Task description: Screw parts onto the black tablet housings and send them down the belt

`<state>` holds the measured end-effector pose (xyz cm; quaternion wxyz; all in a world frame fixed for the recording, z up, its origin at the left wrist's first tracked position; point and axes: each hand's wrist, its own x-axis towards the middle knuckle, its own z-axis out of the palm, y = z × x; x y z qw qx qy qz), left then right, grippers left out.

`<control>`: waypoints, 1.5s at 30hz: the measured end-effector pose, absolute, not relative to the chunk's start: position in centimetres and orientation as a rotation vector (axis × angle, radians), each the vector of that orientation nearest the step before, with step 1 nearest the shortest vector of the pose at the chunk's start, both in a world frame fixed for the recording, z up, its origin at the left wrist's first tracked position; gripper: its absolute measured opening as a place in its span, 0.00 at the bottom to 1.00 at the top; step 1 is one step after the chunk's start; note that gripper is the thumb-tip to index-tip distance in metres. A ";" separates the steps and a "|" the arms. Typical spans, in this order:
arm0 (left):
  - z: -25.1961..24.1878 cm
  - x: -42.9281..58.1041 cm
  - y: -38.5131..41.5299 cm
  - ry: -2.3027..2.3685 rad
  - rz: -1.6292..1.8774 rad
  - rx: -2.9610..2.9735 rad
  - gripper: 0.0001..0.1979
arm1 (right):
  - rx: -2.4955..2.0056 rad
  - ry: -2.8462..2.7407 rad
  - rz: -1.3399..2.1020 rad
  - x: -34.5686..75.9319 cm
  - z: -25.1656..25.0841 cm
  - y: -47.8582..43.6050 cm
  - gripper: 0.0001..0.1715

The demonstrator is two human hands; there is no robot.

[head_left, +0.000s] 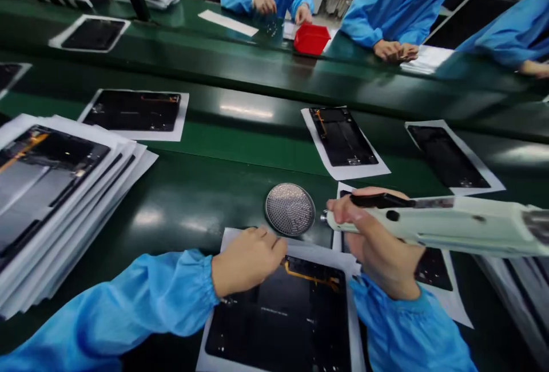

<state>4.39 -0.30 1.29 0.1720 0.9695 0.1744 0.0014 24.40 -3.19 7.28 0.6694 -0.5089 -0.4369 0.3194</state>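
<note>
My right hand (380, 246) is wrapped round a pale green electric screwdriver (463, 223), held level with its tip pointing left. A thumb and finger lie near the tip, by a black lever. My left hand (251, 260) is closed, its fingers curled down over the top edge of a black tablet panel (278, 326). Whatever those fingertips hold is hidden. An orange ribbon cable (309, 276) runs along the panel's top right, and a white sheet (210, 355) lies beneath. Just beyond my hands sits a round metal dish (290, 209) with a dotted surface.
At the left stands a stack of panels and white sheets (86, 206). More panels (343, 138) lie on the green conveyor (240, 143). Another panel (433, 269) is under my right arm. Across the line, co-workers in blue sleeves work near a red bin (311, 39).
</note>
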 end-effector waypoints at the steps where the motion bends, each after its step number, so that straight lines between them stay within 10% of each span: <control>1: 0.9 4.3 -0.3 0.486 0.032 2.756 0.12 | -1.142 -1.001 0.744 23.9 6.7 -2.7 0.10; 12: -0.8 3.9 -1.0 0.502 0.744 2.874 0.09 | -1.103 -1.047 0.815 22.3 4.0 -0.3 0.13; 45: -2.0 3.8 -0.5 0.475 0.576 2.733 0.12 | -1.242 -1.140 0.792 21.2 4.4 -7.4 0.15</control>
